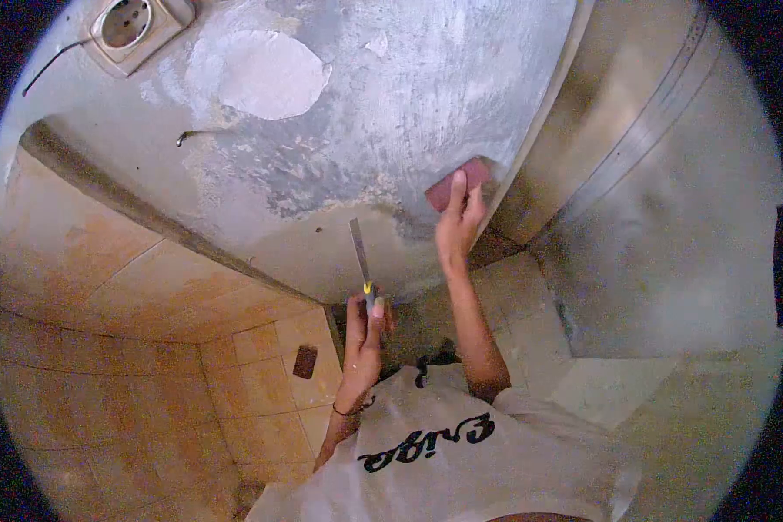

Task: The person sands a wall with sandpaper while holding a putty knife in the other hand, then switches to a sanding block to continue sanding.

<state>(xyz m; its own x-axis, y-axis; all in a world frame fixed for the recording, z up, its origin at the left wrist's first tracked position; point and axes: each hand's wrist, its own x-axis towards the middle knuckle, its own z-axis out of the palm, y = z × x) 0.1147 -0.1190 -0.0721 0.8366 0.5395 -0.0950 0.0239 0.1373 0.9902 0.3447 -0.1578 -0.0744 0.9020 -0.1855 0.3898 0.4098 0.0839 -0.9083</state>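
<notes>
My right hand (461, 213) presses a reddish-brown sanding block (458, 184) against the grey, patchy wall (348, 113), close to its right edge. Below and to the left, my left hand (365, 326) grips the grey and yellow handle of a scraper (358, 248). The thin metal blade points up toward the wall. A round, pale patch (274, 76) shows on the upper part of the wall. A thin dark band is visible on my left wrist.
A socket (126, 23) with a loose black wire is at the top left. A bent wire (183, 138) sticks out of the wall. Another dark reddish block (304, 362) lies on the tiles (261, 344). A smooth grey panel (661, 235) stands at the right.
</notes>
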